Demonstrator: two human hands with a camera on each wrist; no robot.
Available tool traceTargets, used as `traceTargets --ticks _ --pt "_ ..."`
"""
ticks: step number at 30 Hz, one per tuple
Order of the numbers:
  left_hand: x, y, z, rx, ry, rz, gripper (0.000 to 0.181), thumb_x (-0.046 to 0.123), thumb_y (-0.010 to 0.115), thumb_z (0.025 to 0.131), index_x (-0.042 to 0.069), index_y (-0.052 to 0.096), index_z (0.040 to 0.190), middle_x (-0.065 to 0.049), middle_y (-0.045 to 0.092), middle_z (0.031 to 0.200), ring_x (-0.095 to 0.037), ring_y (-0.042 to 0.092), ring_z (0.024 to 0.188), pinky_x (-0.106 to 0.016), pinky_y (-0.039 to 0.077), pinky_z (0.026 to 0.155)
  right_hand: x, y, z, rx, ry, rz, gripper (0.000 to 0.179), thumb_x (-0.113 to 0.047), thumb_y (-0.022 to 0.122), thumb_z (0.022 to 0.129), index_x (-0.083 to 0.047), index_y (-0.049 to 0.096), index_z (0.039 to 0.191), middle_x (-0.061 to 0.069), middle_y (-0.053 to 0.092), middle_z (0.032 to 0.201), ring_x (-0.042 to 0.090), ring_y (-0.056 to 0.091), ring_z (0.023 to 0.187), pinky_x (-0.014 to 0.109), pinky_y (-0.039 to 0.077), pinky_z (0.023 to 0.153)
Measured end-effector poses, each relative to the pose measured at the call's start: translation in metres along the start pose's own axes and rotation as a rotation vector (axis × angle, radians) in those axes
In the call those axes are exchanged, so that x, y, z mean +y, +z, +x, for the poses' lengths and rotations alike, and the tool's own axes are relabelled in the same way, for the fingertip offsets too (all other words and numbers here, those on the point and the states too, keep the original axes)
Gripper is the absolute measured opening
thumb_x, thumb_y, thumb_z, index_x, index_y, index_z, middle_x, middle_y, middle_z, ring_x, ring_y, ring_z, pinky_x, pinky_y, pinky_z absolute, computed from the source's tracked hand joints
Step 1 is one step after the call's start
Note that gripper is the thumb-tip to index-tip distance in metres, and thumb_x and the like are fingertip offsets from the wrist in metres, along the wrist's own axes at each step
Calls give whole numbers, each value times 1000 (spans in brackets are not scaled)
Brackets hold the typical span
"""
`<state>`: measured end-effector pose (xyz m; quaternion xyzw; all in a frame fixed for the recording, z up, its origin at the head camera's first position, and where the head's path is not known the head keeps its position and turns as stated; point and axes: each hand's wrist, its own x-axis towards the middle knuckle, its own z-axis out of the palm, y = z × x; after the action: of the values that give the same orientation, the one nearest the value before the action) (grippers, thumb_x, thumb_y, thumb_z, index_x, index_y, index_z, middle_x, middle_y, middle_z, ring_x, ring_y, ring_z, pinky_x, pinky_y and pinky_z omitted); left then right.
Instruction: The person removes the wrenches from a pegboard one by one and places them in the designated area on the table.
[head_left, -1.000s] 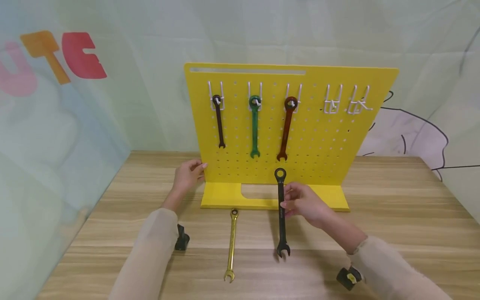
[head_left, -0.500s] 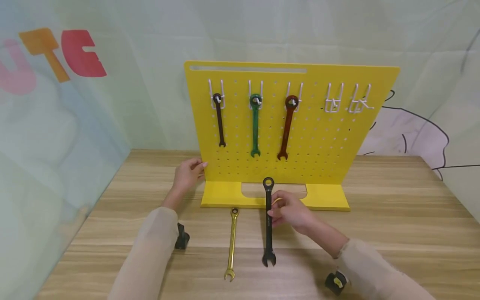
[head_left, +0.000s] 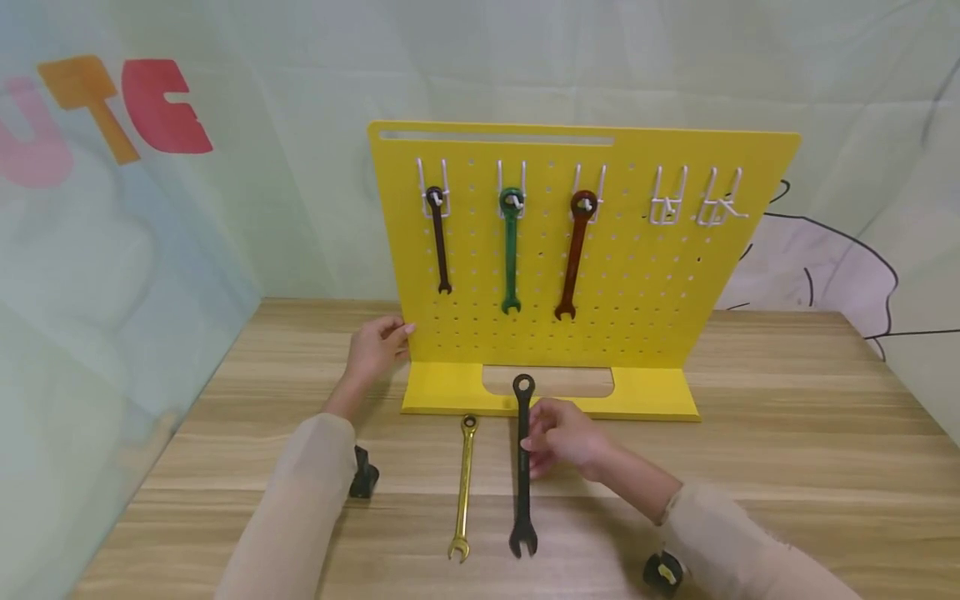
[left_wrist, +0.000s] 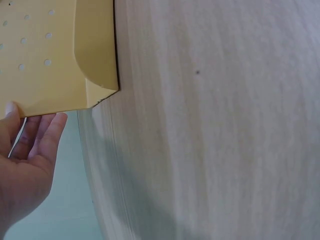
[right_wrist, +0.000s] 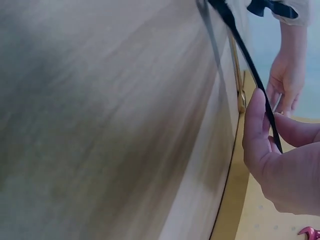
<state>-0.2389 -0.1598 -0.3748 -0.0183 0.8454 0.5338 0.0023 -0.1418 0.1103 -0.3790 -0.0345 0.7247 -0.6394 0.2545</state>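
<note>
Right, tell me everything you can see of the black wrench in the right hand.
The black wrench is slim and metal-looking, with a closed ring at one end and an open fork at the other. The right hand pinches its shaft near the middle, holding it above the table. In the head view it is right of the gold wrench, ring end towards the yellow pegboard.
</note>
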Motion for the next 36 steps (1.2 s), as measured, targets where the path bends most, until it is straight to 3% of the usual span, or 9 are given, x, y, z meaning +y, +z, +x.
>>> traceTargets --ticks 13,23,36 --pt "-2 0 1 4 18 10 27 19 52 94 -7 58 100 -17 58 93 -32 57 90 -36 53 79 9 10 -4 -102 44 -39 13 14 56 81 8 47 90 16 56 69 23 60 52 40 56 53" --pt "-2 -1 0 8 23 19 26 18 52 94 -7 58 99 -18 58 92 -33 58 90 -36 54 78 13 16 -7 -152 100 35 15 16 52 80 10 46 92 18 55 75 24 60 55 41 57 58" --pt "-1 -1 0 3 21 20 27 19 52 94 -6 58 102 -19 58 97 -33 58 93 -37 53 80 16 21 -5 -130 88 15 12 17 54 79 11 47 86 17 56 66 23 60 50 40 56 54"
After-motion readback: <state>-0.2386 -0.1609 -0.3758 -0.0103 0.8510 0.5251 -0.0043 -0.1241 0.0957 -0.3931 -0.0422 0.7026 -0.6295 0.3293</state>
